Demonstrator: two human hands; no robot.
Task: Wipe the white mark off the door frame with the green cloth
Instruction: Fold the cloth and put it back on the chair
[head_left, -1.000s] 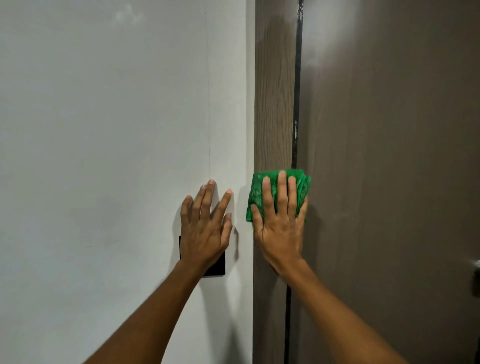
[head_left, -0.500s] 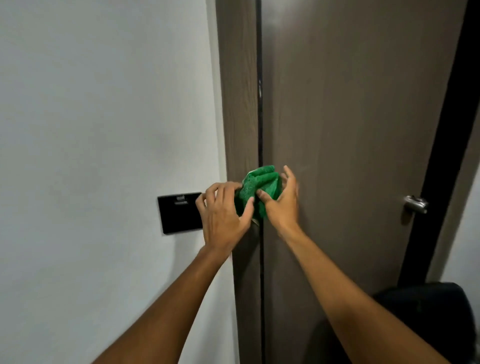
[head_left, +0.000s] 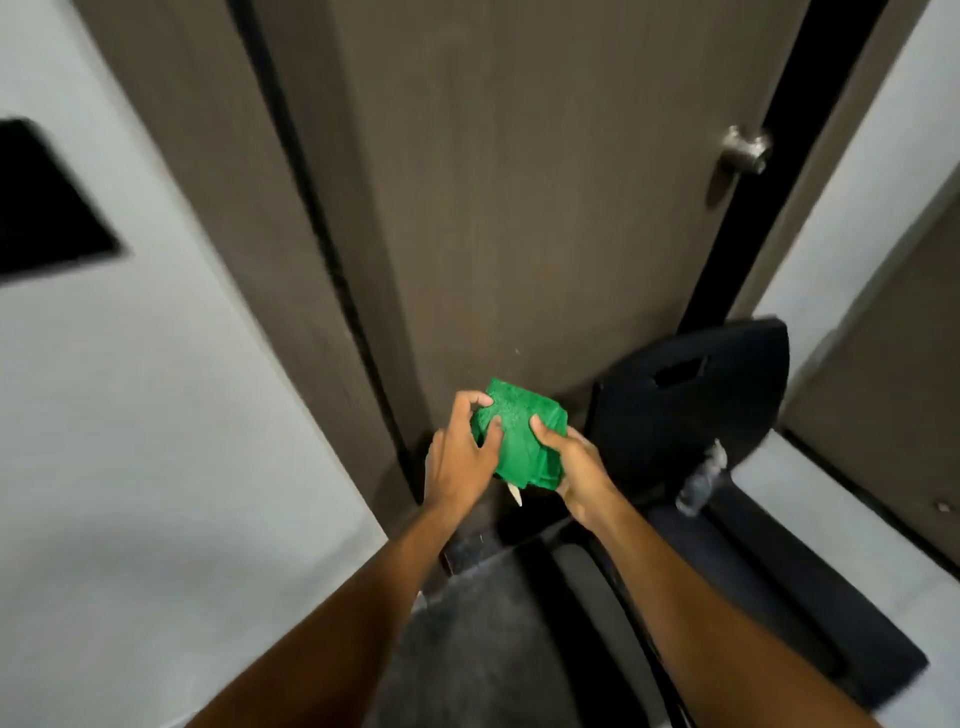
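Note:
The folded green cloth is held between both hands, in front of the lower part of the brown door, away from its surface. My left hand grips its left edge with fingers curled over the top. My right hand holds its right side, thumb pressed on the front. The brown door frame runs diagonally to the left of the cloth; neither hand touches it. I cannot make out a white mark on the frame in this blurred view.
A black wall plate is on the white wall at left. A metal door handle sticks out at upper right. A black chair stands right of my hands, with a clear bottle on its seat. Dark floor lies below.
The view has tilted down and the hands have dropped lower with the cloth. A second ago my right hand pressed the cloth flat on the frame; now both hands hold it off the surface.

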